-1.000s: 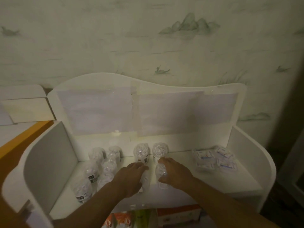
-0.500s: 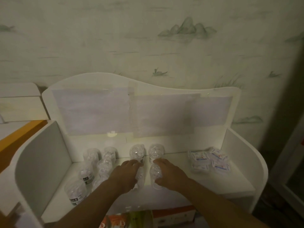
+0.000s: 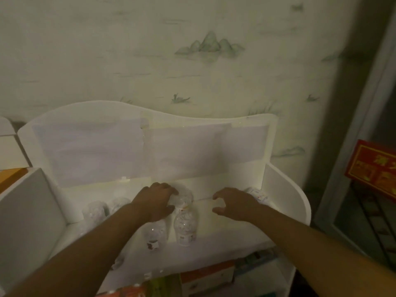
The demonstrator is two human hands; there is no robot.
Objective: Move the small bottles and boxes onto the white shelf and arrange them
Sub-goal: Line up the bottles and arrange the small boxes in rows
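Both hands reach over the white shelf [image 3: 287, 202], set apart from each other. Left hand [image 3: 155, 203] curls its fingers round a clear small bottle [image 3: 183, 197] standing near the shelf's back panel. Right hand [image 3: 234, 203] hovers with thumb and fingers spread in a loose curve, holding nothing, just above the shelf board. Nearer the shelf's front edge, 2 more bottles [image 3: 185, 229] stand side by side below the left hand. Other bottles [image 3: 95, 212] stand toward the shelf's left wall, partly hidden by the left forearm. Small packets [image 3: 258, 195], blurred, lie by the shelf's right wall, behind the right hand. Coloured boxes [image 3: 206, 275] sit on the level beneath the shelf board.
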